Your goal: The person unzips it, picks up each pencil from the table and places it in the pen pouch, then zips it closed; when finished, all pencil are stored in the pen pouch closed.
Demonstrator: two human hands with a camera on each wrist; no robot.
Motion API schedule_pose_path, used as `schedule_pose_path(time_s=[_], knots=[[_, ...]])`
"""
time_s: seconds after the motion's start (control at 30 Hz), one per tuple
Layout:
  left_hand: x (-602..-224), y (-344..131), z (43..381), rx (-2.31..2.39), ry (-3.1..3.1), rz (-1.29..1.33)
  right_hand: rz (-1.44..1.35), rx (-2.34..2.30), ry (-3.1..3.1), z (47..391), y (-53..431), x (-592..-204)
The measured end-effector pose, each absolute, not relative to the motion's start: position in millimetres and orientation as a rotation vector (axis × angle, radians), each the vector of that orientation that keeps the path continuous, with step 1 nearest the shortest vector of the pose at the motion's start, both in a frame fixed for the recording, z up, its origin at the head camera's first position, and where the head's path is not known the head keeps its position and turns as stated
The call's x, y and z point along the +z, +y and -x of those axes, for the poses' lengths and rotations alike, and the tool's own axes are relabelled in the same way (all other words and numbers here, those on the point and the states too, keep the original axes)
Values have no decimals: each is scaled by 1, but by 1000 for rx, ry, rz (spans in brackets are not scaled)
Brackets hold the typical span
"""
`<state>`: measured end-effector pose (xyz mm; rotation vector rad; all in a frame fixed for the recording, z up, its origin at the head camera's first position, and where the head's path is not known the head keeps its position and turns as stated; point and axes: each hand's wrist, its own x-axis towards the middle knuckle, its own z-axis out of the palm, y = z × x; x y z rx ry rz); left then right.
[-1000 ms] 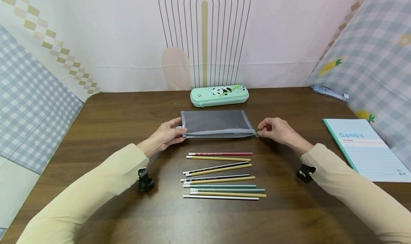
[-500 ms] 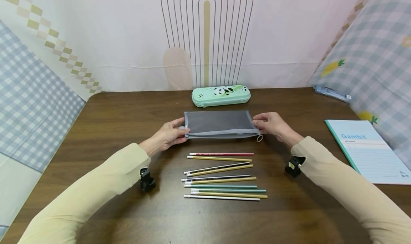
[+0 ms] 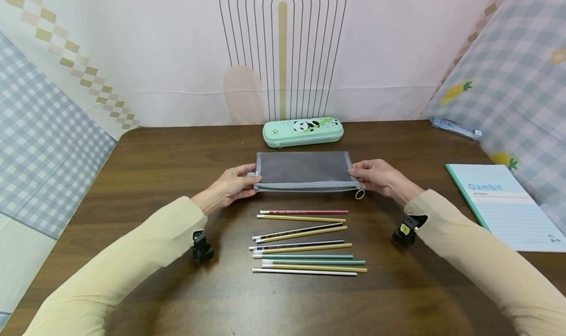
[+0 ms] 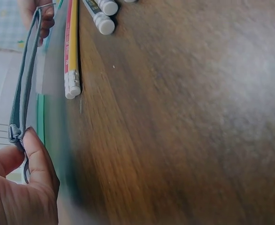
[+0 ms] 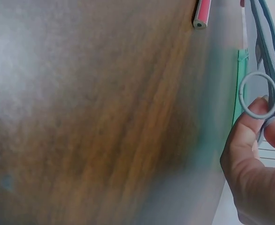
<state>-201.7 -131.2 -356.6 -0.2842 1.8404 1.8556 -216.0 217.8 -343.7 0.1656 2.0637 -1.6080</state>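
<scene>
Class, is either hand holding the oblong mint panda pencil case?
No, the left hand and right hand grip the rectangular grey zip pouch, and the mint case lies beyond it.

the pouch (image 3: 304, 168) is grey, the panda-patterned case (image 3: 302, 135) mint green, the table (image 3: 150, 174) brown.

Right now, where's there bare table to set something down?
Bare wood shows far left, between checked cloth and pencil case; far right, between that case and the blue packet; and nearest you, between the sleeves, this side of the white pencil. The middle is crowded: mesh pouch, left hand, right hand, pencils.
</scene>
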Motion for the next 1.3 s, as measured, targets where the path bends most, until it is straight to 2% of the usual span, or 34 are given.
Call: schedule_pose_path(time_s=[0.43,0.6,0.8,1.0,1.3], knots=[[-353,-118,190,2069,2218,187,-231,-1659,1991,211,223,-347],[-347,-89,168,2043,1903,128,-239,-1726,1892,205,224,-347],[-353,-58,145,1937,1481,192,-272,-1845,1701,198,225,-347],[-363,-38,147,2015,1391,331,-309,-1904,1579,189,226,-347],[-369,-22,155,2176,1451,394,-265,-1893,1598,183,228,-352]])
